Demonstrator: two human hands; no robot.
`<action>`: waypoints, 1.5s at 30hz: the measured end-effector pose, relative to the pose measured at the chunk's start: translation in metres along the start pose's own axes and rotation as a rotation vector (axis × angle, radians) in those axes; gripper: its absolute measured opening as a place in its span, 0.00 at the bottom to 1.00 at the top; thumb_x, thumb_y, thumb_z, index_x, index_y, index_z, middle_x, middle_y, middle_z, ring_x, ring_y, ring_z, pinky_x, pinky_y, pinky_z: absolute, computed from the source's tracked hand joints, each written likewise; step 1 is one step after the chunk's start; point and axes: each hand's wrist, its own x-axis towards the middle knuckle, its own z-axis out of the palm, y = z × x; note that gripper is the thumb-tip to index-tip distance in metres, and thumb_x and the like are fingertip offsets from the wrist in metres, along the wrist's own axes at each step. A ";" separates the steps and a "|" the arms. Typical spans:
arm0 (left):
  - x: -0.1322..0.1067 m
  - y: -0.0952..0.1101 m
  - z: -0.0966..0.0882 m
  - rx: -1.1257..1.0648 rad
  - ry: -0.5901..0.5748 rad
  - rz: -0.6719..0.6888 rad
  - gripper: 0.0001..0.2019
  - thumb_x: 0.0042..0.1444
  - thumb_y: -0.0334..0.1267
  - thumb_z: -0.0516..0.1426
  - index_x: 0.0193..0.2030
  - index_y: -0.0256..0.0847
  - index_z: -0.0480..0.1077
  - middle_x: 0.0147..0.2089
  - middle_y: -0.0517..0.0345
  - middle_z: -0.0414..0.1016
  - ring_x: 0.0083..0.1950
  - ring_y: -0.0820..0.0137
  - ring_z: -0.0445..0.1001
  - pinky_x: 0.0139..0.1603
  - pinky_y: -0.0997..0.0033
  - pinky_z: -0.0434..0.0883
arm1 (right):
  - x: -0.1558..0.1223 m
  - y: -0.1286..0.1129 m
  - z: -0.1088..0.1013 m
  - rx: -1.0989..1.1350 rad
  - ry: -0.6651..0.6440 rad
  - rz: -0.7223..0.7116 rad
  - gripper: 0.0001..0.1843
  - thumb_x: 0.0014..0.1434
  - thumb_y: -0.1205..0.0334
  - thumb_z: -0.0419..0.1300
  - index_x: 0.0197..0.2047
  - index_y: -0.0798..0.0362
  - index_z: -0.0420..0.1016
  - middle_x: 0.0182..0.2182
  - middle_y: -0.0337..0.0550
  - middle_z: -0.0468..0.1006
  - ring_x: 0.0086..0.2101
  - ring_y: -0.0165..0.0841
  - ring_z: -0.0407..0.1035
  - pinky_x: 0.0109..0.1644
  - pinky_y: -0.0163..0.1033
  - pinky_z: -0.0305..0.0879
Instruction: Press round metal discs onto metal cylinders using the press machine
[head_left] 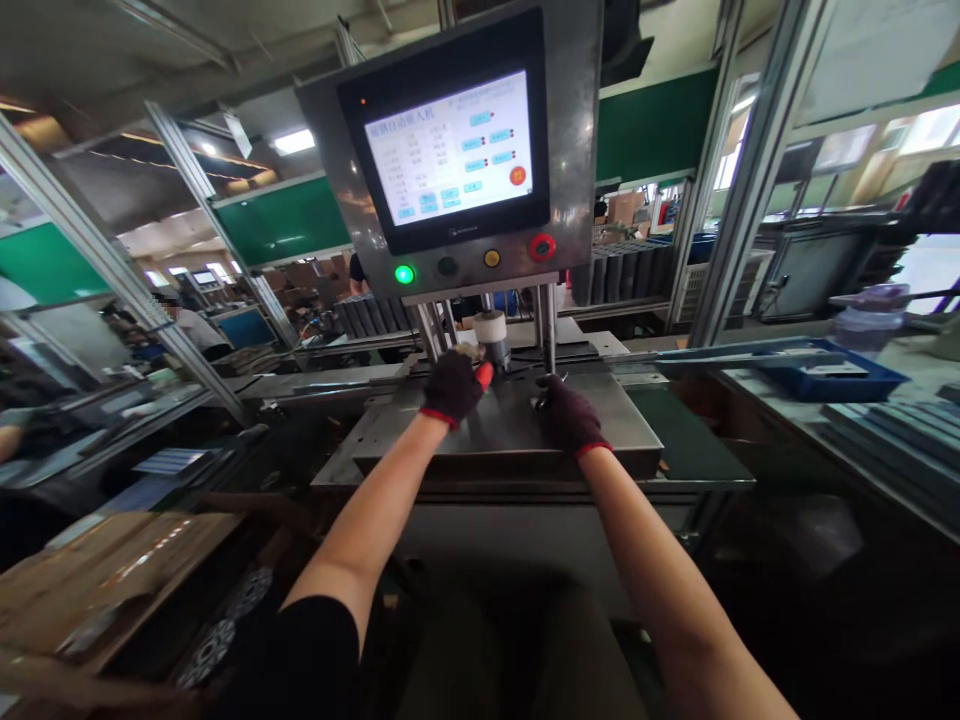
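Note:
My left hand (452,388), in a dark glove with a red cuff, is closed just left of a white cylindrical part (490,328) under the machine's panel. A bright red piece (484,376) shows at its thumb side; whether it belongs to the glove or is held is unclear. Something pale shows beyond its fingers. My right hand (574,415), gloved alike, has curled fingers over the right part of the metal plate (510,425). A small shiny bit (538,402) appears at its fingertips, too small to name.
Above the hands hangs a control panel with a lit screen (450,150), a glowing green button (405,274) and a red button (542,247). At right lies a blue tray (832,385). A cardboard box (112,570) stands low at left, beside round metal parts (210,650). Another person (195,325) is far left.

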 end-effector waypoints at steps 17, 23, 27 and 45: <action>-0.041 0.010 0.041 -0.233 -0.280 -0.094 0.17 0.72 0.36 0.62 0.64 0.40 0.83 0.67 0.45 0.85 0.72 0.55 0.81 0.77 0.58 0.75 | -0.006 -0.002 0.002 -0.169 -0.023 -0.060 0.31 0.75 0.55 0.60 0.78 0.43 0.70 0.58 0.56 0.86 0.59 0.51 0.81 0.57 0.47 0.73; -0.043 0.010 0.040 -0.283 -0.249 -0.077 0.16 0.71 0.35 0.62 0.62 0.41 0.84 0.67 0.47 0.85 0.71 0.53 0.82 0.78 0.56 0.75 | -0.005 0.000 0.004 -0.162 -0.006 -0.037 0.32 0.75 0.50 0.61 0.78 0.43 0.70 0.59 0.57 0.86 0.58 0.51 0.82 0.56 0.47 0.74; -0.044 0.007 0.042 -0.311 -0.244 -0.076 0.17 0.71 0.36 0.64 0.63 0.38 0.84 0.65 0.44 0.86 0.70 0.53 0.83 0.76 0.55 0.76 | -0.003 0.001 0.005 -0.181 -0.014 -0.030 0.31 0.75 0.51 0.63 0.78 0.43 0.70 0.59 0.56 0.86 0.57 0.51 0.83 0.56 0.47 0.74; -0.048 0.007 0.046 -0.313 -0.210 -0.023 0.16 0.71 0.36 0.66 0.63 0.38 0.85 0.61 0.43 0.87 0.66 0.52 0.85 0.74 0.52 0.78 | 0.000 0.010 0.010 -0.183 0.016 -0.033 0.31 0.74 0.49 0.63 0.77 0.41 0.72 0.57 0.52 0.88 0.55 0.52 0.84 0.53 0.48 0.76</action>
